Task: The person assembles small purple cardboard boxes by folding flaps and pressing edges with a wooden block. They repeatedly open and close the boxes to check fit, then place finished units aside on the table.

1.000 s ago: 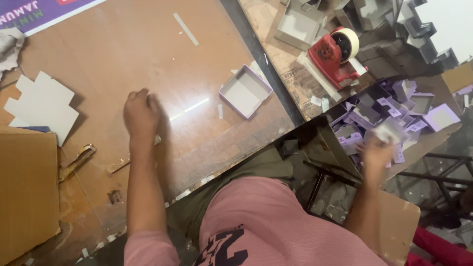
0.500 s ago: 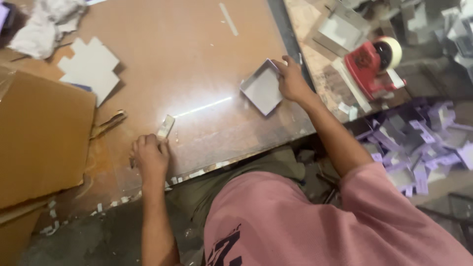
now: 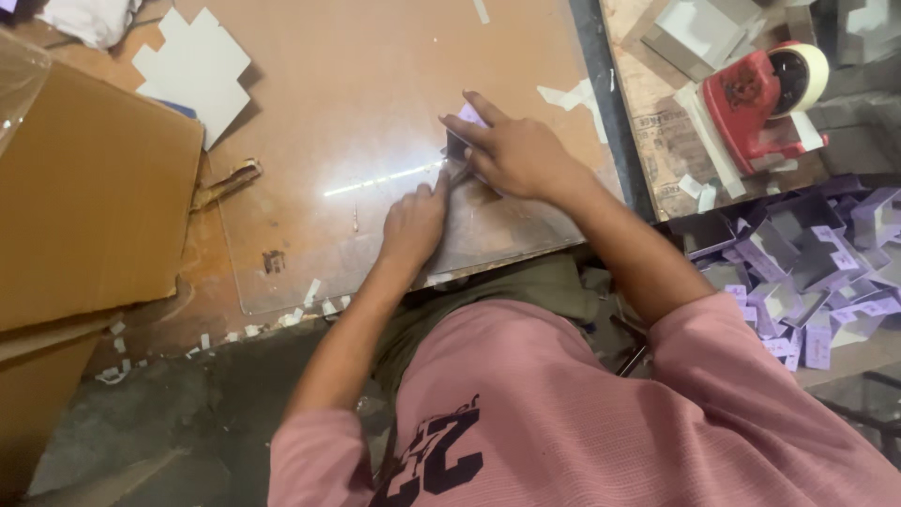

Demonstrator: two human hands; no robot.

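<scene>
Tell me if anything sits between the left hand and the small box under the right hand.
Nothing visible: the left hand already reaches the small grey-and-purple cardboard box, which the right hand covers.

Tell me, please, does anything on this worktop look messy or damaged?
Yes: small white paper scraps litter the near edge of the clear sheet, and a gouged patch mars the wood beneath. Beside the cardboard slab, a torn strip curls up.

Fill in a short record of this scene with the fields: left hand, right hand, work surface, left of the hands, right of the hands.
left hand: left hand flat on the sheet, fingertips at the small box
right hand: right hand pressing on small grey-and-purple card box
work surface: clear plastic sheet over brown board
left of the hands: white die-cut card blank
right of the hands: red tape dispenser
</scene>
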